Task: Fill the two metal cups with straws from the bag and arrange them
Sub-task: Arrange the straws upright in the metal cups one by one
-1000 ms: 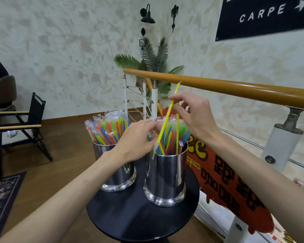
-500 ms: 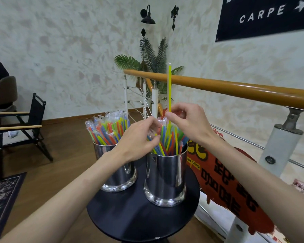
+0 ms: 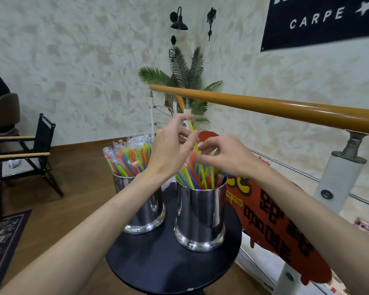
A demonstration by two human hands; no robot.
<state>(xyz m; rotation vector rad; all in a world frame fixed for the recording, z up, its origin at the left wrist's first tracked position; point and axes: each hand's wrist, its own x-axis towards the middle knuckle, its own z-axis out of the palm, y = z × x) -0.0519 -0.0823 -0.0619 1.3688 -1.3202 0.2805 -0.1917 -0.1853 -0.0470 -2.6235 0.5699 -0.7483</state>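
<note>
Two metal cups on a round black surface (image 3: 158, 267): left cup (image 3: 146, 209) farther, right cup (image 3: 200, 218) nearer, both packed with coloured straws. Above the right cup, left hand (image 3: 170, 152) pinching a yellow straw (image 3: 196, 143) standing tilted from that cup's bundle. Right hand (image 3: 228, 158) just beside, fingers curled among straw tops; grip there unclear.

You see shiny silver cups (image 3: 200, 216), straws (image 3: 128, 162) red, yellow, green, blue; table (image 3: 158, 262) black; handrail (image 3: 285, 107) orange-brown.
</note>
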